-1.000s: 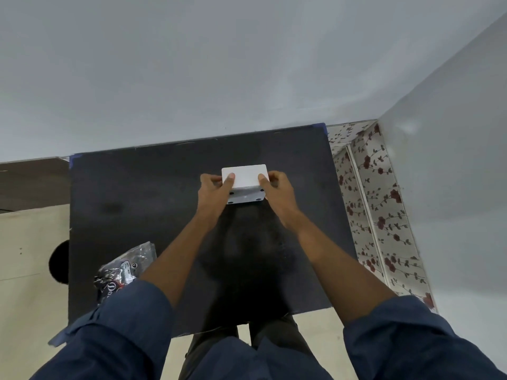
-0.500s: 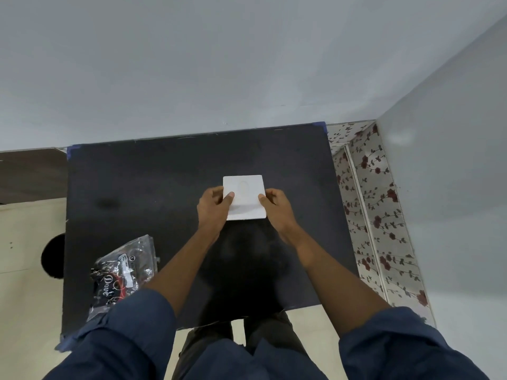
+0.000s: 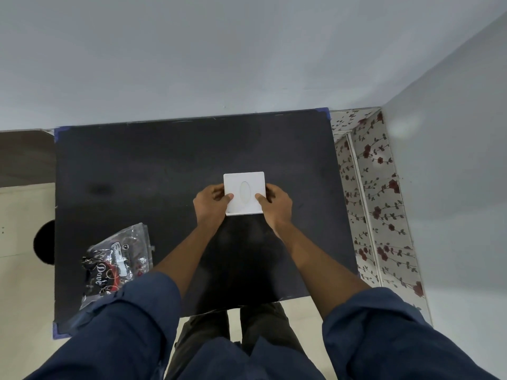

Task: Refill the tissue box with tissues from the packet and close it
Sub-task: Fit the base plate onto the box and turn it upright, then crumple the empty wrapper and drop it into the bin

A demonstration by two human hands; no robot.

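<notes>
Fingers (image 3: 229,196) of the left hand (image 3: 210,204) are curled round the left edge of the white tissue box (image 3: 244,193), thumb lying across its top face, and the right hand (image 3: 275,205) does the same on the right edge, so both hands are gripping it. Box sits about mid-way across the black table (image 3: 164,165), top face up toward the camera, with the oval slot showing in the middle of that face. Can't tell if it's resting on the table or held just above it. Tissue packet (image 3: 118,263) is well apart from the box, down at the near left part of the table, crinkly clear plastic with dark print, partly hidden by the left blue sleeve (image 3: 123,325). Floral-patterned surface (image 3: 375,193) runs along the right of the table.
</notes>
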